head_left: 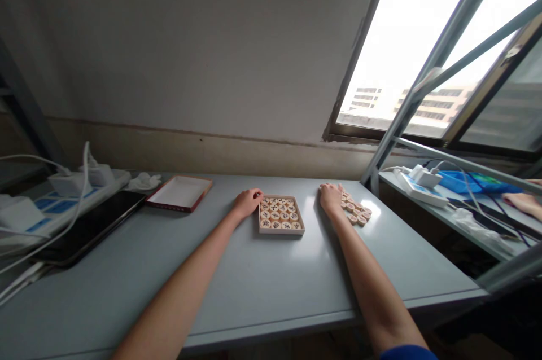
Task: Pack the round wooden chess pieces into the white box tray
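Note:
A shallow open box (pixel 282 231) stands on the desk, filled with a single visible layer of round wooden xiangqi pieces (pixel 279 215) bearing dark characters. My left hand (pixel 248 203) is at the box's far left corner, its fingers bent and closed on the rim. To the right of the box, loose xiangqi pieces (pixel 359 214) lie in a cluster on the desk. My right hand (pixel 331 198) is at the left side of this cluster with fingers curled downward. Whatever is under those fingertips is hidden.
A box lid (pixel 180 192) lies upturned at the back left. Beside it are a dark tablet-like device (pixel 91 224), crumpled tissue (pixel 144 181) and a power strip with chargers (pixel 70 196). Past a metal post (pixel 387 145), another person's hand (pixel 525 202) rests at a neighbouring desk.

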